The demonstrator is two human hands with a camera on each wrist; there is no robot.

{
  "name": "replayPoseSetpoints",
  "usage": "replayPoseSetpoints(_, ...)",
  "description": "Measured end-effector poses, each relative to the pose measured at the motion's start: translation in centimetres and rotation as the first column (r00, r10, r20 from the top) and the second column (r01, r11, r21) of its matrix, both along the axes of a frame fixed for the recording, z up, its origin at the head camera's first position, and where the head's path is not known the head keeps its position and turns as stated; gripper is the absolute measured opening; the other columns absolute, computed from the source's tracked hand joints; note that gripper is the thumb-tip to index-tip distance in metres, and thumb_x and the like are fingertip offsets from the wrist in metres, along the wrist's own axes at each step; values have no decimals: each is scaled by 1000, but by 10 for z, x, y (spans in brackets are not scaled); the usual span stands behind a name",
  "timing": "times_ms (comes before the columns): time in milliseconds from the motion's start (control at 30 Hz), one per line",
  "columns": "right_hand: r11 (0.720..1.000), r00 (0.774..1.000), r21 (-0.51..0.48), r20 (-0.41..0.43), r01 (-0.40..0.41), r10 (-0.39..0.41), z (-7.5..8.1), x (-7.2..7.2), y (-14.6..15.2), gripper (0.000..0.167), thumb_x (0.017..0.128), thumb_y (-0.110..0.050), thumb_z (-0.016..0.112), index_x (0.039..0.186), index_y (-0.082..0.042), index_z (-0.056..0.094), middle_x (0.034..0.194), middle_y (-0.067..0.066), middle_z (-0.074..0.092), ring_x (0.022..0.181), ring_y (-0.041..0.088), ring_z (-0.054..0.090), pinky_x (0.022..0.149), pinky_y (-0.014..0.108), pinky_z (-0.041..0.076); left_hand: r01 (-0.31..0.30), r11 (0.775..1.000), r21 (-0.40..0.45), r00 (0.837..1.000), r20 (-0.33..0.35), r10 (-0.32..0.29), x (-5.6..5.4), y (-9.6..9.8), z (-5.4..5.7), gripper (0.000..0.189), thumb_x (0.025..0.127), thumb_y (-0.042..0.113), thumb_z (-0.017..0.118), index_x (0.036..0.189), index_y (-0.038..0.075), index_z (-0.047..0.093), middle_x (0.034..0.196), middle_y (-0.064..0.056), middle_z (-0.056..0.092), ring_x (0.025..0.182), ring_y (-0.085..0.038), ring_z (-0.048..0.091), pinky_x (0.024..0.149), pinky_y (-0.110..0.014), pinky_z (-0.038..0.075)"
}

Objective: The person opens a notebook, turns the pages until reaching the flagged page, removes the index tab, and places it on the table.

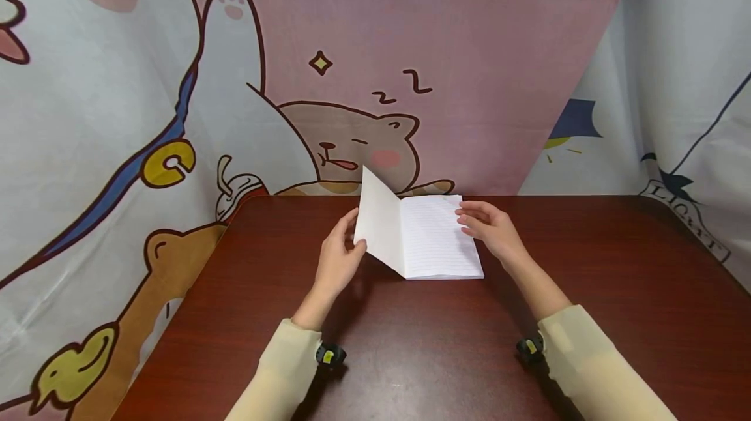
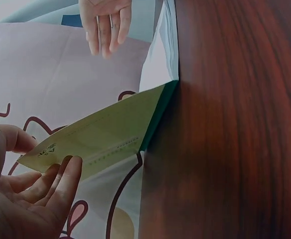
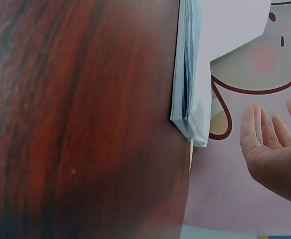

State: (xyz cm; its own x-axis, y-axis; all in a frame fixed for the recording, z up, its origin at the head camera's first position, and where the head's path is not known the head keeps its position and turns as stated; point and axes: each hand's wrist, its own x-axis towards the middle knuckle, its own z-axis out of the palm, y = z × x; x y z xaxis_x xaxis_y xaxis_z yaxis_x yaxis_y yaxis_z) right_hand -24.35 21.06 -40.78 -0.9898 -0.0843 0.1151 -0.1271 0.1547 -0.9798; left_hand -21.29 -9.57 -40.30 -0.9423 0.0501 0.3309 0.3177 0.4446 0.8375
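A notebook (image 1: 441, 238) lies open on the table, its lined right-hand page facing up. Its front cover (image 1: 380, 225) stands tilted up on the left; the outside, seen in the left wrist view, is a yellow-green cover (image 2: 110, 124) with small print and a dark green spine. My left hand (image 1: 337, 258) pinches the cover's outer edge between thumb and fingers. Over the right edge of the page hovers my right hand (image 1: 491, 229), fingers loosely extended and holding nothing. In the right wrist view that hand (image 3: 275, 149) appears apart from the pages (image 3: 190, 74).
The dark red-brown wooden table (image 1: 411, 343) spreads around the notebook. Behind it hangs a cloth (image 1: 469, 82) printed with cartoon animals, and a white cloth (image 1: 692, 115) hangs at the right. Each wrist carries a small black device (image 1: 331, 354).
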Motion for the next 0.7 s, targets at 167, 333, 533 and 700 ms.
replayPoseSetpoints(167, 1000, 1000, 25, -16, 14, -14, -5, -1, 6, 41, 101, -10, 55, 137, 10, 49, 103, -17, 65, 95, -5, 65, 84, 17, 55, -18, 1000, -10, 1000, -15, 18, -1, -5, -4, 56, 87, 3, 60, 143, 5, 52, 127, -17, 66, 98, -28, 66, 73, -24, 53)
replayPoseSetpoints(333, 999, 999, 37, -33, 24, -23, -9, -3, 9, 43, 101, -9, 56, 137, 12, 48, 108, -10, 68, 95, -5, 65, 84, 18, 56, -26, 999, -25, 1000, -2, 26, -1, -10, -6, 56, 88, 3, 59, 143, 4, 51, 128, -16, 65, 100, -27, 65, 78, -28, 52)
replayPoseSetpoints(533, 991, 998, 112, -15, 69, -68, -11, -3, 13, 44, 101, -15, 58, 138, 8, 50, 135, 32, 56, 94, -10, 61, 85, 18, 55, -36, 998, -44, 999, 8, 36, 1, -15, -8, 56, 88, 2, 59, 143, 3, 51, 127, -18, 65, 100, -30, 66, 79, -33, 54)
replayPoseSetpoints(700, 984, 995, 152, 6, 94, -96, -13, -4, 15, 45, 102, -20, 58, 138, 6, 51, 137, 29, 56, 95, -11, 57, 87, 16, 54, -44, 998, -45, 999, 30, 46, 0, -20, -9, 55, 87, 0, 59, 142, 3, 52, 126, -17, 66, 99, -30, 68, 77, -32, 53)
